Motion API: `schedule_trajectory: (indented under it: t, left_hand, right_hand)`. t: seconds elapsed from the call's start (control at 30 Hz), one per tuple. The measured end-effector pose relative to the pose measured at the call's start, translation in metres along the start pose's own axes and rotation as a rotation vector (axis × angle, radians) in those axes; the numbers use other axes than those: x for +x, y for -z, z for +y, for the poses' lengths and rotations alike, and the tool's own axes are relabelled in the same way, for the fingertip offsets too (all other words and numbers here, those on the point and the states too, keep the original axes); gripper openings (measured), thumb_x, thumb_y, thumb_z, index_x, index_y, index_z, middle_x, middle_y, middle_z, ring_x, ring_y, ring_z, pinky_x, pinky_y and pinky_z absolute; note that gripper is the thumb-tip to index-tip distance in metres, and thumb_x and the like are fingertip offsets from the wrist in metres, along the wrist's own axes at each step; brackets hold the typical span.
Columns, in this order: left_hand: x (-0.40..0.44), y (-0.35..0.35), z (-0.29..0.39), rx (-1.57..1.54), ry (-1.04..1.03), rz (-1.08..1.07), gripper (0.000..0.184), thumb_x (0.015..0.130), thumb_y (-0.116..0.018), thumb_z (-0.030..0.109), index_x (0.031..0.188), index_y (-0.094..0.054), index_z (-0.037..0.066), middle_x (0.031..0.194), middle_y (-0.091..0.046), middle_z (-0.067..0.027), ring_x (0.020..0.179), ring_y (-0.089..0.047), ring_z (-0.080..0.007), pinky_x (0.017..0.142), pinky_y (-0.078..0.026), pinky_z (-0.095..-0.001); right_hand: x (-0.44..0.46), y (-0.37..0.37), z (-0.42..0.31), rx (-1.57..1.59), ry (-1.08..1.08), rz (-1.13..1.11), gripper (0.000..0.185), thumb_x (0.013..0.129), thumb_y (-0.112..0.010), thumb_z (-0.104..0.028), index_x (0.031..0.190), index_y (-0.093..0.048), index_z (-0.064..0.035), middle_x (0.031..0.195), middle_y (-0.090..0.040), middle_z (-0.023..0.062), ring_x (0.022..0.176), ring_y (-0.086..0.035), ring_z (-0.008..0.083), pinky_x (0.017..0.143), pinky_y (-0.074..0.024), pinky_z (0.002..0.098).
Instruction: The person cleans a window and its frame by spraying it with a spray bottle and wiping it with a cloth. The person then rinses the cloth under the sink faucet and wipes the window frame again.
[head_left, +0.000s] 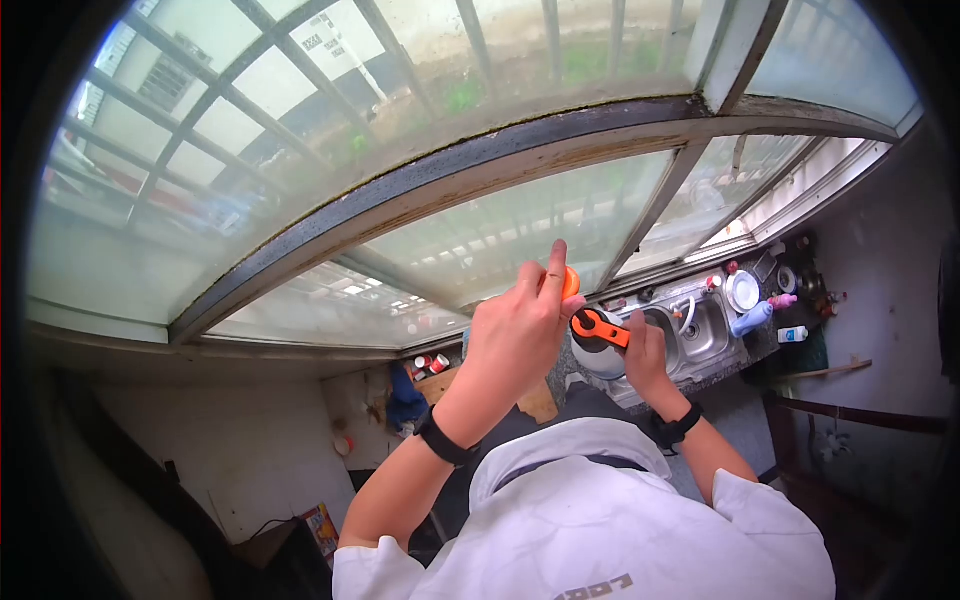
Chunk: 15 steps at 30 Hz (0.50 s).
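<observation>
My left hand is raised in front of the glass pane, index finger pointing up, the other fingers curled round a small round orange object. To its right, my right hand grips an orange and black tool with a rounded head. The tool's head points left, close below the orange object. Both hands are near the lower part of the window, and each wrist wears a black band.
A metal sink with a white faucet lies to the right below the window. Beside it are a white plate, a blue bottle and a pink bottle. Red-and-white cans stand at left. The window frame arches across.
</observation>
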<state>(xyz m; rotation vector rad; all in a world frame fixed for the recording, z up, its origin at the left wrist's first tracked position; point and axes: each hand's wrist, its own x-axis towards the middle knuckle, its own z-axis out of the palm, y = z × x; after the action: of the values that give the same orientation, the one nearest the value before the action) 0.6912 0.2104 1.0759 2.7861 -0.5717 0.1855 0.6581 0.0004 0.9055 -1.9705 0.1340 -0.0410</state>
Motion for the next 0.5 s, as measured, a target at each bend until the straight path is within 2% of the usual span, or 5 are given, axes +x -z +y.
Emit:
schedule_trajectory:
  t: [0.2,0.3,0.37,0.43,0.5]
  left_hand:
    - [0.006,-0.037,0.028,0.017,-0.069,-0.021,0.054,0.100,-0.054,0.029,0.143,-0.046,-0.002,0.092,-0.060,-0.0115,0.062,-0.063,-0.0250,0.052,-0.051,-0.0339]
    - [0.004,-0.066,0.040,0.123,-0.086,-0.115,0.057,0.099,-0.053,0.028,0.146,-0.041,-0.002,0.077,-0.063,-0.0136,0.054,-0.062,-0.0253,0.047,-0.050,-0.0360]
    - [0.004,-0.085,0.048,0.128,-0.086,-0.150,0.058,0.099,-0.053,0.027,0.147,-0.039,-0.002,0.077,-0.063,-0.0137,0.053,-0.062,-0.0255,0.047,-0.050,-0.0366]
    - [0.006,-0.094,0.061,0.085,-0.075,-0.227,0.062,0.099,-0.053,0.025,0.151,-0.031,-0.002,0.076,-0.063,-0.0133,0.053,-0.063,-0.0259,0.047,-0.050,-0.0379]
    - [0.010,-0.096,0.068,0.065,-0.064,-0.232,0.063,0.099,-0.053,0.025,0.151,-0.031,-0.002,0.076,-0.063,-0.0136,0.053,-0.062,-0.0261,0.047,-0.049,-0.0380]
  right_hand:
    - [0.002,0.012,0.004,0.132,-0.085,0.033,0.070,0.107,-0.031,-0.042,0.064,-0.060,0.0048,0.050,-0.054,0.0113,0.047,-0.056,0.0225,0.051,-0.0413,0.0353]
    - [0.005,0.019,0.016,0.143,-0.055,0.106,0.070,0.107,-0.031,-0.042,0.063,-0.059,0.0050,0.049,-0.053,0.0100,0.046,-0.053,0.0200,0.050,-0.0403,0.0347]
    - [0.003,0.026,0.013,0.177,-0.103,0.193,0.070,0.107,-0.032,-0.042,0.062,-0.057,0.0045,0.049,-0.051,0.0074,0.046,-0.050,0.0171,0.048,-0.0386,0.0332]
    - [0.004,0.037,0.009,0.212,-0.116,0.188,0.069,0.107,-0.032,-0.042,0.061,-0.056,0.0042,0.049,-0.050,0.0064,0.046,-0.049,0.0160,0.047,-0.0380,0.0326]
    - [0.005,0.042,0.011,0.300,-0.132,0.209,0.069,0.106,-0.032,-0.043,0.061,-0.055,0.0031,0.051,-0.049,0.0046,0.047,-0.049,0.0131,0.045,-0.0368,0.0301]
